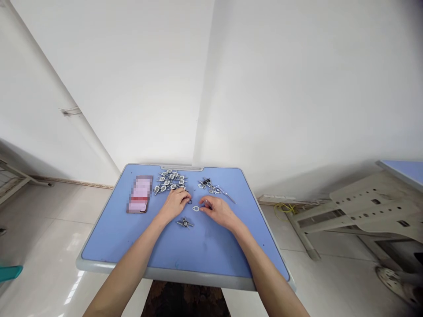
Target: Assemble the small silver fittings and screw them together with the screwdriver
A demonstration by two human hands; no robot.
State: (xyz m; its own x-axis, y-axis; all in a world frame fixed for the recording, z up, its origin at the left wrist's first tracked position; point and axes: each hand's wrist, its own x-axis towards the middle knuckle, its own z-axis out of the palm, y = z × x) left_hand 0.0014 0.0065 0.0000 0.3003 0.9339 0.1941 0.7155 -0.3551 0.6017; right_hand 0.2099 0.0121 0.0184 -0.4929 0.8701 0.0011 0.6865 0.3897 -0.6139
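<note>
Two bare hands over a blue-topped table (109, 240), both near its middle. Left hand (176, 203): narrow, thumb and fingertips together on a small black ring (190, 202), which pokes out on the right. Right hand (218, 212): loosely curled, a digit tip touching a flat pale plate (196, 208) with a big hole in it; pinched or just nudged, I can't tell from here. Ring and plate sit close to each other, not touching.

Handling, my guess: ring is rubbery, very light, soft, easy to squash or flick away, so take it lightly across its outer edge. Plate looks like thin metal, light but stiff, probably slick and awkward to lift when flat; best taken by a narrow end or the rim, hole left free. Neither looks fragile.

Nearer the person, between the forearms, a small metal assembly (185, 223) rests alone on the table (rods sticking out, so likely rigid and lopsided; hold it by the round body). Beyond the left hand, a pile of similar parts (170, 180); farther right, a looser cluster of small parts (207, 184) with a thin pointed tool (228, 195) beside it. Phone (140, 193) lies at left, screen blurred.
</note>
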